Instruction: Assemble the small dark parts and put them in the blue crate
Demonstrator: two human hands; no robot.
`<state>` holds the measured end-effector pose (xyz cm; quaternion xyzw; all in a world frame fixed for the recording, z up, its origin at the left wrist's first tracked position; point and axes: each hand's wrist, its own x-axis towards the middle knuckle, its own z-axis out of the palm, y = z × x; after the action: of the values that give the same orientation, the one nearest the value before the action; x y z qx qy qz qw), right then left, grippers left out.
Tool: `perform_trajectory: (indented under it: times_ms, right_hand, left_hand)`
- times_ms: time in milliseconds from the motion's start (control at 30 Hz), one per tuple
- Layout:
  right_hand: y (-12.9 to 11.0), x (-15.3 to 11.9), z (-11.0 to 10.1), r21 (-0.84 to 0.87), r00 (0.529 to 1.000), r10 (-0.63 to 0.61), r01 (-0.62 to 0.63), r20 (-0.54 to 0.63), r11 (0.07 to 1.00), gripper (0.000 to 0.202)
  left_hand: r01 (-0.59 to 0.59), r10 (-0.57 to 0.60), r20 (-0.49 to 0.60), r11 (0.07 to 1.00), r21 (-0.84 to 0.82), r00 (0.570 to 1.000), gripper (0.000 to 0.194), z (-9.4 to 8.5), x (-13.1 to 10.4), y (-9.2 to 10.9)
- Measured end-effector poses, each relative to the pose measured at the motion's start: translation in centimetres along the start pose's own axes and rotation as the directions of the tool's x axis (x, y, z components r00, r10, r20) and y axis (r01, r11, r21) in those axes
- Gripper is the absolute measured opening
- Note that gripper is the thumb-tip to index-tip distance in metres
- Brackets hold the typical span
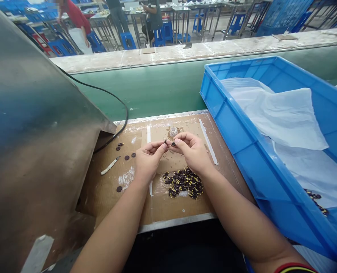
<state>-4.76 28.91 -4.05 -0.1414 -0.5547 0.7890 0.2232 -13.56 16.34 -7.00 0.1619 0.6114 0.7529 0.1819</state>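
My left hand pinches a small dark part between thumb and forefinger. Close beside it, my right hand grips another small dark piece with its fingertips. Both pieces are too small to name; whether they touch I cannot tell. Just beyond the fingers stands a small clear container. Nearer to me lies a pile of small black and yellow parts. Left of my left hand are a white-handled knife and several dark round discs.
A cardboard-covered table bears strips of white tape. On the right stands a large blue crate with white sheets inside. A metal housing and a black cable bound the left. Behind runs a green belt; people work farther back.
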Motion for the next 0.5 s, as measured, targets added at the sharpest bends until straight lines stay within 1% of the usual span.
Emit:
perform_trajectory:
  times_ms: [100,167,233,300,367,500]
  right_hand:
    - [-0.22,-0.23,0.27,-0.042,1.0,-0.015,0.015,0.005,0.999,0.018]
    - [-0.36,-0.31,0.36,-0.041,1.0,-0.02,0.02,0.003,0.999,0.019]
    - [-0.44,-0.31,0.34,-0.022,1.0,-0.029,0.029,-0.006,0.999,0.018]
    - [-0.46,-0.29,0.24,-0.011,0.999,-0.036,0.036,-0.006,0.999,0.018]
    - [-0.47,-0.3,0.14,-0.029,0.999,-0.043,0.043,0.005,0.999,0.018]
    - [-0.58,-0.45,0.13,-0.08,0.998,-0.055,0.058,0.036,0.995,0.02]
  left_hand:
    - [0.081,-0.08,0.011,0.98,-0.182,0.997,0.027,0.17,0.18,0.14]
    - [0.148,-0.148,0.021,0.943,-0.297,0.989,0.027,0.24,0.38,0.37]
    - [0.201,-0.202,0.038,0.905,-0.376,0.979,0.029,0.29,0.55,0.63]
    - [0.223,-0.219,0.057,0.887,-0.404,0.974,0.032,0.35,0.62,0.79]
    - [0.215,-0.203,0.071,0.895,-0.39,0.977,0.032,0.44,0.58,0.78]
    - [0.139,-0.12,0.074,0.928,-0.345,0.99,0.025,0.5,0.36,0.42]
